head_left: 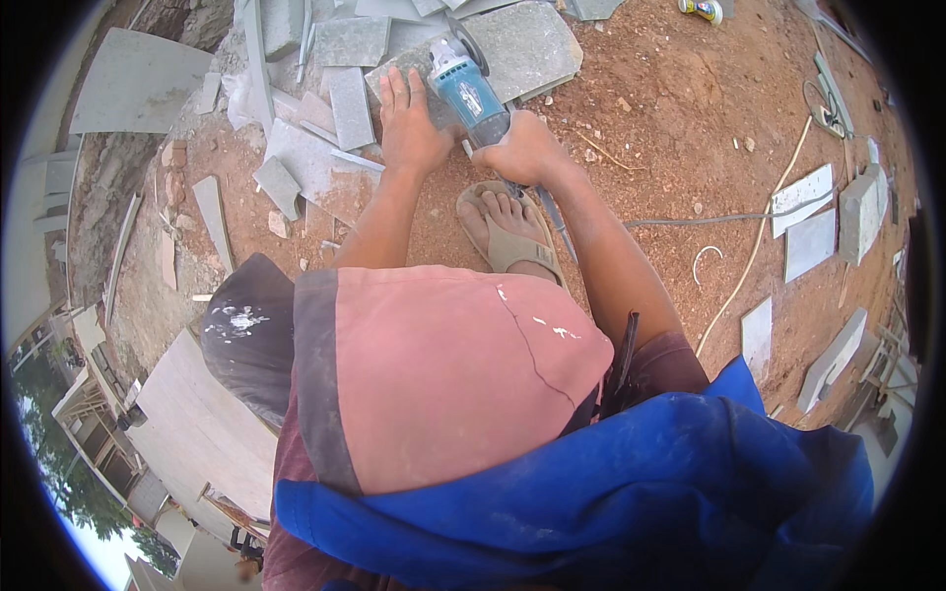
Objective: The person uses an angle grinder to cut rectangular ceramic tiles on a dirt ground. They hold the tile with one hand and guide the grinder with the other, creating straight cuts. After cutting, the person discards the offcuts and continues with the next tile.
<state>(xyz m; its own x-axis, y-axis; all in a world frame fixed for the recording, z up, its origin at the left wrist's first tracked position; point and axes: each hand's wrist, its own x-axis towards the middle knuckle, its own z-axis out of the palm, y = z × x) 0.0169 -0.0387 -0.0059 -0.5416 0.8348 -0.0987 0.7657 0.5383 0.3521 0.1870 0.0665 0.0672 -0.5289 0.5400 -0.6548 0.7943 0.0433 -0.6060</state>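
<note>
Your right hand is wrapped around the rear of the teal angle grinder, fingers closed on its body, while your left hand lies open and flat, pinning the grey tile at the far middle of the scene, left of the tool. This looks like the cutting or trimming step; whether the disc touches stone, you cannot tell here. Next seems to call for steady pressure, left fingers clear of the disc, sandaled foot well back.
</note>
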